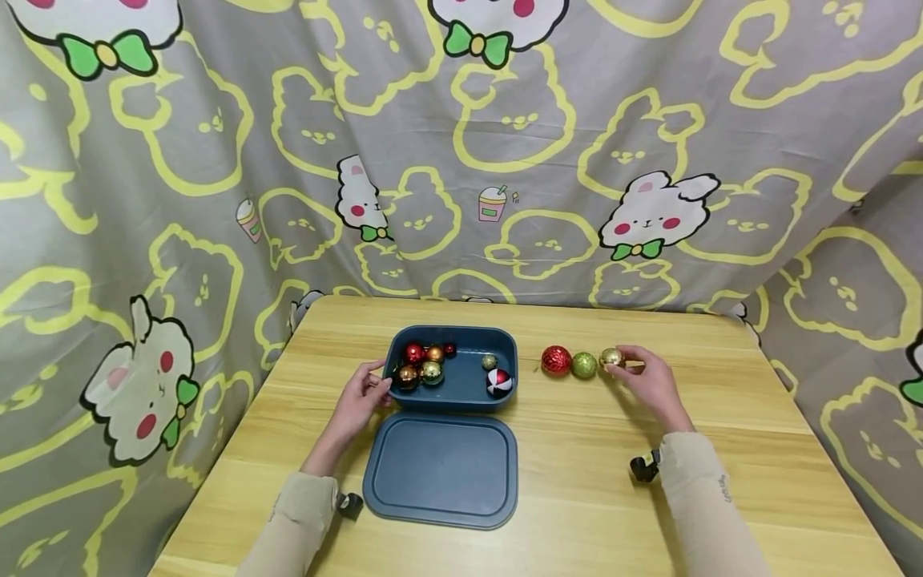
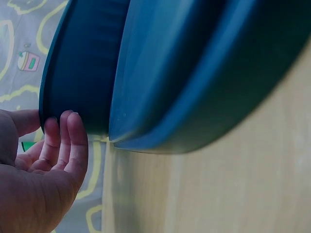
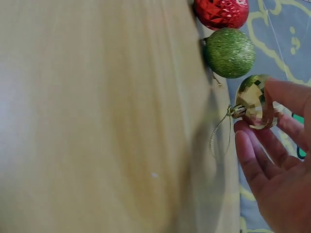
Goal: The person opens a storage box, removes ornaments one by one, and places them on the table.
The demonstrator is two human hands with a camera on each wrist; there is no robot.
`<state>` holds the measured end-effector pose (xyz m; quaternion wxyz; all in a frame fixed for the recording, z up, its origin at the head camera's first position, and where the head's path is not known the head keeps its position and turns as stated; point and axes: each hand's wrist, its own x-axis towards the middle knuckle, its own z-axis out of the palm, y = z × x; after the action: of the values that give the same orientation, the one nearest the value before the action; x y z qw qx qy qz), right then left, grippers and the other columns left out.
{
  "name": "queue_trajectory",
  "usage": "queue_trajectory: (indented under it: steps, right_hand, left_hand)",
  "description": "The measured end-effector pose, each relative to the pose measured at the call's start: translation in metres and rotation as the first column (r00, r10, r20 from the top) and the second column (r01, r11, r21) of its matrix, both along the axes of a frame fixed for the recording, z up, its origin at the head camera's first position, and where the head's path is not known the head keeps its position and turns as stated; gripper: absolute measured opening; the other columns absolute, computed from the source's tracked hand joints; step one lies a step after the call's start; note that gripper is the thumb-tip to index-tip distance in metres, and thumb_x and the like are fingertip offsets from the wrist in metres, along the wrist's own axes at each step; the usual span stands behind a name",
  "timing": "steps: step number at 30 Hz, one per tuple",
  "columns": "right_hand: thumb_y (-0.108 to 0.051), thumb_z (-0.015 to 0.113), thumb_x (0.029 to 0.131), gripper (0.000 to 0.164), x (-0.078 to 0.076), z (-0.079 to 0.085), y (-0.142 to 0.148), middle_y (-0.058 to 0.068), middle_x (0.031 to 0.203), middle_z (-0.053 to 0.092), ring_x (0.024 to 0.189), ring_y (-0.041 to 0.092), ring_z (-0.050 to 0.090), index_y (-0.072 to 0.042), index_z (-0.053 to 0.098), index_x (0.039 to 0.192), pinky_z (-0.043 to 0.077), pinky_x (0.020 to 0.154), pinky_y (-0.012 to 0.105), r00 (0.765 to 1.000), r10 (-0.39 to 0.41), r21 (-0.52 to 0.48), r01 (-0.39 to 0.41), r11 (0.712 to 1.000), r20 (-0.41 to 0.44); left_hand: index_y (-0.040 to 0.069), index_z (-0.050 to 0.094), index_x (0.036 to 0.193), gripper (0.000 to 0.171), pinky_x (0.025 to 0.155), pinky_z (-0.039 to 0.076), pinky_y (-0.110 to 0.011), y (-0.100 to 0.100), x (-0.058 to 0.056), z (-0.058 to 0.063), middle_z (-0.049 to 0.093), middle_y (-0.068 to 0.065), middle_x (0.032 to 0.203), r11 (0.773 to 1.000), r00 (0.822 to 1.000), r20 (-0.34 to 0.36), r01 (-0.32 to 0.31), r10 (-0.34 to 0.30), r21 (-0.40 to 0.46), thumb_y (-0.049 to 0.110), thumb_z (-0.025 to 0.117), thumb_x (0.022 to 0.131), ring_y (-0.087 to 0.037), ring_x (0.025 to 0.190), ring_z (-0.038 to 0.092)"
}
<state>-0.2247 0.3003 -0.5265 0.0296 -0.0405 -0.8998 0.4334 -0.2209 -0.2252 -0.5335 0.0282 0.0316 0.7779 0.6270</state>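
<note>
A gold Christmas ball [image 1: 612, 358] with a faceted, shiny surface is pinched between the thumb and fingers of my right hand [image 1: 651, 385]. Its string loop [image 3: 214, 141] hangs free in the right wrist view. Left of it sit a glittery green ball [image 1: 584, 365] and a red faceted ball [image 1: 556, 361]. My left hand [image 1: 360, 398] holds the left end of a dark blue box [image 1: 461, 404], its fingers against the outer wall [image 2: 82, 63]. Inside lie several red, gold and bronze balls [image 1: 431, 373] at left, a small gold ball [image 1: 489, 362] and a striped ball [image 1: 498, 381] at right.
The box's dark blue lid [image 1: 441, 471] lies flat on the wooden table [image 1: 577, 497], just in front of the box. A patterned grey curtain [image 1: 534, 240] hangs behind the table and along its sides.
</note>
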Motion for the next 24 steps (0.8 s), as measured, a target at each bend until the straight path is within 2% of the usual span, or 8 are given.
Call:
queue_trajectory:
  steps: [6, 9, 11, 14, 18, 24]
  right_hand:
    - [-0.027, 0.07, 0.101, 0.054, 0.001, -0.007, -0.004, 0.029, 0.136, 0.061, 0.115, 0.041, 0.066, 0.001, 0.056, 0.144, 0.054, 0.074, 0.016, 1.0, -0.005, -0.021, 0.005, 1.0, 0.013]
    - [-0.026, 0.069, 0.102, 0.052, 0.0, -0.007, -0.005, 0.029, 0.135, 0.061, 0.117, 0.042, 0.065, 0.002, 0.056, 0.144, 0.053, 0.076, 0.017, 1.0, -0.013, -0.017, 0.013, 1.0, 0.017]
    - [-0.026, 0.068, 0.102, 0.052, -0.001, -0.008, -0.006, 0.029, 0.135, 0.061, 0.117, 0.042, 0.065, 0.002, 0.056, 0.144, 0.055, 0.08, 0.022, 1.0, -0.014, -0.006, 0.014, 1.0, 0.018]
    - [-0.027, 0.067, 0.102, 0.052, -0.003, -0.009, -0.006, 0.03, 0.136, 0.061, 0.119, 0.043, 0.064, 0.002, 0.055, 0.144, 0.059, 0.089, 0.034, 1.0, -0.008, 0.002, 0.008, 1.0, 0.022]
    - [-0.028, 0.066, 0.103, 0.054, -0.004, -0.011, -0.005, 0.029, 0.137, 0.06, 0.121, 0.045, 0.063, 0.002, 0.054, 0.146, 0.057, 0.098, 0.05, 0.999, 0.001, -0.002, 0.0, 1.0, 0.032]
    - [-0.03, 0.064, 0.104, 0.055, -0.004, -0.013, -0.005, 0.03, 0.138, 0.06, 0.122, 0.046, 0.061, 0.003, 0.052, 0.147, 0.053, 0.103, 0.056, 0.999, 0.01, 0.003, -0.01, 1.0, 0.03]
  left_hand:
    - [0.001, 0.045, 0.152, 0.048, 0.08, 0.064, -0.043, -0.001, -0.001, 0.0, 0.061, -0.03, 0.104, 1.0, 1.0, 0.006, 0.007, -0.007, -0.004, 0.009, 0.058, 0.106, -0.026, 0.079, 0.07]
    - [0.001, 0.045, 0.152, 0.049, 0.081, 0.064, -0.043, 0.0, 0.0, 0.001, 0.061, -0.032, 0.105, 1.0, 1.0, 0.005, 0.011, -0.011, -0.003, 0.01, 0.058, 0.106, -0.026, 0.079, 0.07]
    - [0.001, 0.044, 0.152, 0.049, 0.08, 0.064, -0.042, 0.0, 0.0, 0.002, 0.061, -0.032, 0.105, 1.0, 1.0, 0.006, 0.01, -0.01, -0.002, 0.01, 0.058, 0.106, -0.025, 0.079, 0.07]
    - [0.001, 0.045, 0.152, 0.049, 0.08, 0.064, -0.042, 0.001, 0.001, 0.003, 0.061, -0.032, 0.105, 1.0, 1.0, 0.01, 0.004, -0.004, 0.0, 0.009, 0.059, 0.106, -0.025, 0.079, 0.07]
    - [0.001, 0.045, 0.152, 0.049, 0.08, 0.064, -0.041, 0.001, 0.002, 0.004, 0.062, -0.032, 0.105, 1.0, 1.0, 0.014, 0.0, 0.0, -0.003, 0.009, 0.059, 0.106, -0.026, 0.079, 0.07]
    - [0.001, 0.045, 0.152, 0.049, 0.08, 0.064, -0.041, 0.002, 0.002, 0.005, 0.062, -0.031, 0.104, 1.0, 1.0, 0.019, -0.006, 0.006, -0.009, 0.009, 0.059, 0.106, -0.026, 0.079, 0.07]
